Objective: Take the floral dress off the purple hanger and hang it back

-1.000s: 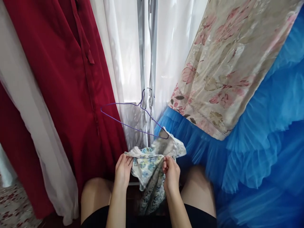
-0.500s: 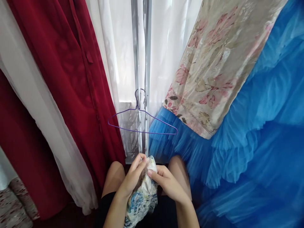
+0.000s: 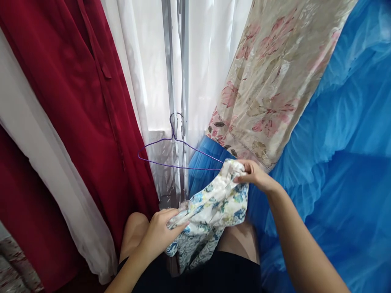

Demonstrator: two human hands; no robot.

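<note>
**Lot: blue-flowered cloth held between two hands, below a wire hanger**

Far left: red garment (image 3: 76, 101), hanging, with a sheer white panel (image 3: 55, 171) draped across it. Centre, far: white curtain (image 3: 146, 73) behind a metal upright (image 3: 171, 61). A bare purple wire hanger (image 3: 183, 166) hung from the upright by its hook.

Near centre: left hand (image 3: 159, 234), low over the lap, fingers curled shut and pinching the lower edge of the blue-flowered cloth (image 3: 214, 203). The cloth ran up and to the right from that grip, its loose remainder falling between the knees onto black shorts (image 3: 226, 272).

Right of centre: right hand (image 3: 252, 175), raised higher and farther out, thumb and fingertips closed on the cloth's upper white edge, just beside the hanger's right tip; touching or not could not be told.

Step in hand, as judged: the cloth was being drawn open between the two grips. Handling note: the fabric looked thin and limp, so any further handling called for both pinches to hold.

Right: pink-flowered dress (image 3: 269, 81), hanging; far right, blue tulle skirt (image 3: 336, 162).
</note>
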